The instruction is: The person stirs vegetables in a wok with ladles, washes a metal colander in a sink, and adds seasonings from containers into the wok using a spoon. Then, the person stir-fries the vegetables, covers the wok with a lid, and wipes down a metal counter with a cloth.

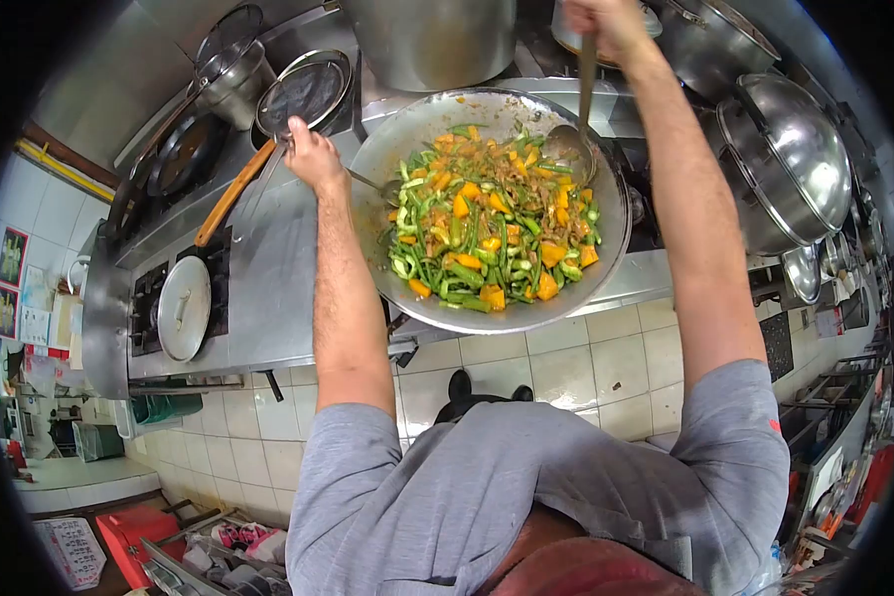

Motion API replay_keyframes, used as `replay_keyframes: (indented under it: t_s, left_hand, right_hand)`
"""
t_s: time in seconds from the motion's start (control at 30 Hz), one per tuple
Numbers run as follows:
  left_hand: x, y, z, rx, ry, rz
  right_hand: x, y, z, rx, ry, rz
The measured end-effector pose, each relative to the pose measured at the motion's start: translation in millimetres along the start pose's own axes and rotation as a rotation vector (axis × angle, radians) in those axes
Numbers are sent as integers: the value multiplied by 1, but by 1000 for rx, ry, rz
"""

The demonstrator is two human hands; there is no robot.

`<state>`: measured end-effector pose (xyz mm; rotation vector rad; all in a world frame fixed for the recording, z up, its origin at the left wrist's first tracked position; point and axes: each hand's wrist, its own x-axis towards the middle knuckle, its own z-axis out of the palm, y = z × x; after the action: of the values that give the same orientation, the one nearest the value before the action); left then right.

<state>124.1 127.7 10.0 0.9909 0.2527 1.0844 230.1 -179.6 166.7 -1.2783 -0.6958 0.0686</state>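
Observation:
A wide metal wok [606, 253] holds a mix of cut green vegetables, long beans and orange squash chunks [492, 223] with brownish bits on top. My right hand [606, 25], beyond the far rim, is closed around the handle of a ladle [569, 147]; its bowl rests at the right side of the food. On the left, my left hand [315, 157] is closed around a long-handled metal utensil [365, 181]. That utensil's head dips into the left edge of the vegetables, partly hidden, so its exact shape is unclear.
A big steel pot [427, 45] stands behind the wok. Left are a mesh strainer [308, 91], a wooden handle [233, 194] and a round lid [184, 308] on a burner. Large metal bowls [790, 149] stand at right. Tiled floor [556, 363] shows below the counter.

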Motion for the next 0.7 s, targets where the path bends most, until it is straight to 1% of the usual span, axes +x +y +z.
replay_keyframes:
  t_s: [0.03, 0.1, 0.13, 0.2, 0.23, 0.3, 0.33, 0.37, 0.4, 0.47, 0.5, 0.57, 0.6, 0.67, 0.7]
  left_hand:
    - [4, -13, -1, -2, -6, 0]
    - [2, -41, -5, -125, 130, -106]
    - [-1, -55, -3, -129, 130, -106]
    - [-11, -83, 4, -242, 276, -211]
    - [-13, -94, 5, -246, 270, -218]
    - [-17, -112, 11, -275, 292, -217]
    - [-14, -112, 15, -276, 238, -227]
    - [-13, -113, 19, -270, 243, -233]
    - [-10, -112, 27, -259, 217, -229]
    - [-6, -116, 42, -246, 148, -193]
    - [-17, -108, 55, -249, 147, -187]
    - [-50, -76, 86, -179, -52, -119]
    - [-63, -62, 93, -181, -52, -113]
    - [-87, -35, 97, -132, -355, -20]
    - [-94, -20, 95, -136, -351, -16]
  right_hand:
    - [5, 1, -22, 59, 31, -55]
    - [29, 48, -130, 156, -127, -130]
    - [18, 46, -143, 205, -29, -126]
    - [-15, 46, -155, 301, 181, -140]
    - [-31, 53, -161, 350, 297, -162]
    - [-65, 65, -176, 361, 412, -228]
    - [-79, 68, -177, 401, 454, -248]
    - [-93, 71, -175, 445, 496, -260]
    - [-102, 69, -166, 448, 496, -255]
    - [-111, 63, -137, 453, 536, -322]
    - [-114, 66, -128, 454, 412, -378]
    - [-124, 55, -69, 301, 270, -498]
    - [-131, 52, -40, 259, 194, -536]
    - [-148, 41, -6, 201, 35, -623]
    - [-157, 32, 3, 187, -48, -668]
